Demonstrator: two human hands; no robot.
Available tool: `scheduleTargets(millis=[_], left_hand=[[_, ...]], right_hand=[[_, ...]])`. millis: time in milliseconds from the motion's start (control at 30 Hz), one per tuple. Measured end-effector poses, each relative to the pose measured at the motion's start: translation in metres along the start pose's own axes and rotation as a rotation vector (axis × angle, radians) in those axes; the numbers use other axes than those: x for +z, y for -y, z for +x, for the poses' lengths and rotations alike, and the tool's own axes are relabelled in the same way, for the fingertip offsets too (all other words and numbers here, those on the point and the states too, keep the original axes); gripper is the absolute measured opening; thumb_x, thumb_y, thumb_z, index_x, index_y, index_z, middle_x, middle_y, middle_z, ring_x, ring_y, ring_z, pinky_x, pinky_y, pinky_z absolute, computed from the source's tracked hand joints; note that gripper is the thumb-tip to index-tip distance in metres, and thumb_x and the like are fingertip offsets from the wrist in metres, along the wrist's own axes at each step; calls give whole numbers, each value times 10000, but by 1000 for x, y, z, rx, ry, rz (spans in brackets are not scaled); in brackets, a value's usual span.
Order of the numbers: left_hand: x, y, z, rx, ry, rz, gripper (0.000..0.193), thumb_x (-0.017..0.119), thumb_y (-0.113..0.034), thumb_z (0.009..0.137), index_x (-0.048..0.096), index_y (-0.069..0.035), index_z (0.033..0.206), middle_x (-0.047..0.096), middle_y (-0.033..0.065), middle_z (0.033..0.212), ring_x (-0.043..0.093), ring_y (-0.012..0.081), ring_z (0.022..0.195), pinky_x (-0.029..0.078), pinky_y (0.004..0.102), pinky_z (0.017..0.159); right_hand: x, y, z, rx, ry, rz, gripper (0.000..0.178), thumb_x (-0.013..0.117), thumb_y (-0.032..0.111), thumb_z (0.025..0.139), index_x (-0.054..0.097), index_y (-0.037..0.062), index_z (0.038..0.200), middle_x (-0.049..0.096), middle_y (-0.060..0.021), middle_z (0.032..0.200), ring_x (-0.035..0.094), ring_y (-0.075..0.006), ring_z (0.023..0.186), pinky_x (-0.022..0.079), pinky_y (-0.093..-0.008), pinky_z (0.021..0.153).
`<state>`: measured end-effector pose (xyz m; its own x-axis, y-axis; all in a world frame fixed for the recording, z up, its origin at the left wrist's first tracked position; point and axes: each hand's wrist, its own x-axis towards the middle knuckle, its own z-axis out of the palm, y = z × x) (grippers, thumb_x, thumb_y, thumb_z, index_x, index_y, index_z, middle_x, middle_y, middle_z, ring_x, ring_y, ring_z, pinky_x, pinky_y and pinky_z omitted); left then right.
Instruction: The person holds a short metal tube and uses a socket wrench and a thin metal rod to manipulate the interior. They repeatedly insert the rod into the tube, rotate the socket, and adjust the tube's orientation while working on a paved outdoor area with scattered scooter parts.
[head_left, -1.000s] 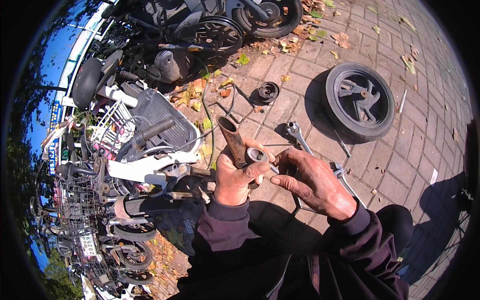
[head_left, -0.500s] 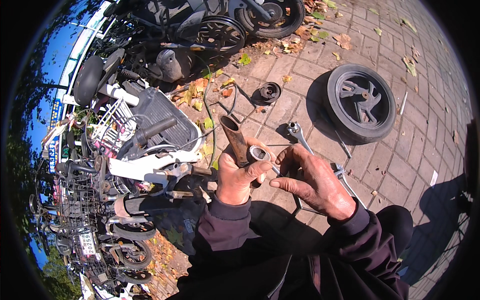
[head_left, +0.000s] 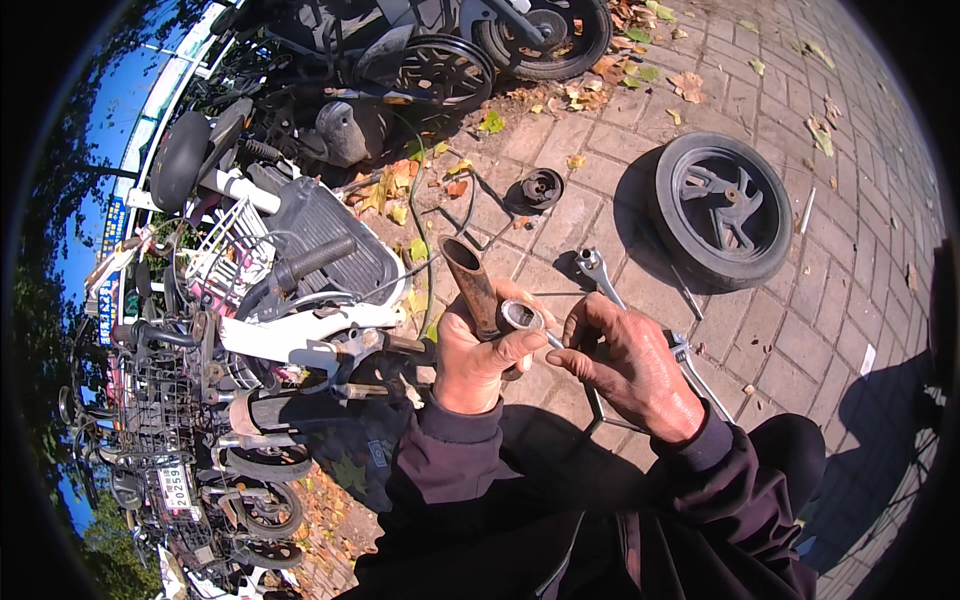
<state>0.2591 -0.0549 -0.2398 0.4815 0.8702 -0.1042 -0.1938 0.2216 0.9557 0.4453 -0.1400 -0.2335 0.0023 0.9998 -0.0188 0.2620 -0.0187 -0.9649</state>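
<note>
My left hand [head_left: 470, 370] is closed around a rusty metal tube [head_left: 466, 272], its open end tipped up and away from me. A round metal ring [head_left: 520, 315] sits beside the tube, with my left thumb pressed against its near side; whether the two are joined I cannot tell. My right hand [head_left: 635, 370] is just to the right, fingers curled and thumb toward them, close to a thin shiny metal piece [head_left: 554, 341] by the ring. What lies inside those curled fingers is hidden. Beyond the right hand a wrench [head_left: 596, 273] lies on the bricks.
A small black wheel with a tyre [head_left: 722, 210] lies on the paving at right. A round dark part [head_left: 540, 188] and an adjustable wrench [head_left: 682, 352] lie nearby. Scooter parts, including a black footboard [head_left: 330, 245], crowd the left; a spoked wheel [head_left: 445, 72] stands at the back.
My right thumb and fingers have shifted slightly, and more of the thin shiny piece beside the ring now shows. My left hand keeps its hold on the rusty tube.
</note>
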Motion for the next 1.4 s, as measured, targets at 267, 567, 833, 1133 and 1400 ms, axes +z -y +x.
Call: scheduleTargets(millis=[267, 567, 833, 1133, 1400], left_hand=[[-3, -2, 1, -7, 5, -29, 477, 909, -153, 762, 589, -5, 1083, 699, 165, 910, 625, 126, 580, 475, 232, 485], [2, 4, 0, -32, 8, -14, 462, 900, -136, 769, 603, -3, 1097, 710, 172, 921, 620, 124, 579, 467, 227, 484], [2, 0, 3, -59, 1, -11, 425, 886, -155, 782, 617, -29, 1087, 720, 127, 938, 597, 86, 593, 462, 215, 512], [3, 2, 2, -81, -24, -65, 357, 879, -98, 774, 642, -30, 1033, 730, 98, 910, 591, 77, 613, 453, 204, 528], [-2, 3, 3, -57, -14, -43, 493, 890, -168, 776, 569, -35, 1126, 701, 153, 949, 603, 111, 569, 489, 231, 527]], right_hand=[[0, -7, 4, -96, 59, 116, 256, 742, 224, 906, 625, 3, 963, 604, -155, 848, 616, -338, 793, 464, -398, 683], [4, -7, 0, 61, -28, 39, 309, 769, 243, 881, 577, 9, 942, 570, -151, 820, 577, -334, 757, 452, -396, 669], [6, -9, 6, -18, 4, 122, 312, 764, 276, 899, 613, 4, 896, 576, -158, 814, 581, -366, 728, 468, -411, 670], [2, -7, 0, 105, 24, 115, 354, 761, 316, 923, 604, 2, 963, 584, -130, 809, 610, -282, 700, 478, -387, 647], [5, -18, 1, 172, 108, 420, 304, 739, 277, 947, 632, -8, 940, 567, -123, 811, 590, -210, 708, 467, -355, 663]])
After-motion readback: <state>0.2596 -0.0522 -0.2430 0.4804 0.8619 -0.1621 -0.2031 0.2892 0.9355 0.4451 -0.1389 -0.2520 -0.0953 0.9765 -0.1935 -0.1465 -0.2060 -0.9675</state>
